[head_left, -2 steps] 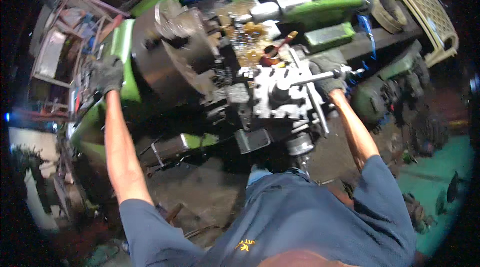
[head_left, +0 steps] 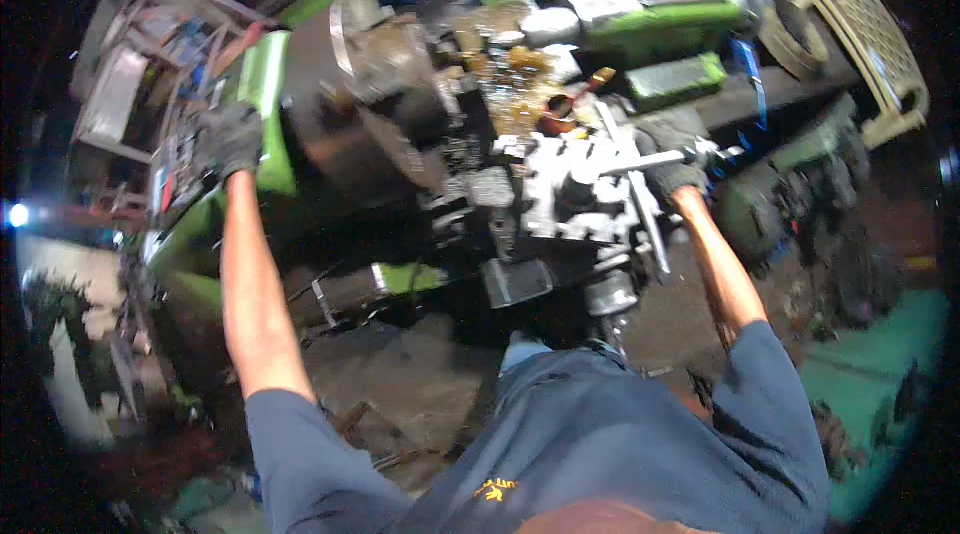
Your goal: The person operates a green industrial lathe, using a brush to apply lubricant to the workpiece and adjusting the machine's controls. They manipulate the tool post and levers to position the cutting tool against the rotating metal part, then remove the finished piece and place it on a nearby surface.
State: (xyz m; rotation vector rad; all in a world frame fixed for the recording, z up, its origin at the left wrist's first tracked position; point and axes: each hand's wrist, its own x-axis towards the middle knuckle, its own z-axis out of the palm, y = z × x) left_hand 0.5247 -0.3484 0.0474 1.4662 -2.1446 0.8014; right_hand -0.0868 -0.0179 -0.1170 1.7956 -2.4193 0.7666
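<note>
A metal handle (head_left: 635,163) reaches right from the pale metal block (head_left: 545,199) to our gloved right hand (head_left: 668,134); we cannot tell whether it grips. Left of the block sits a big dark drum (head_left: 322,124), and farther left our gloved left hand (head_left: 230,137), its hold unclear to us. Far right of the block stands a beige chair (head_left: 872,44).

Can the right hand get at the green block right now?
Probably yes: the green block lies just beyond the right hand, with nothing visible between them. Blur hides whether the hand grips the silver lever.
</note>
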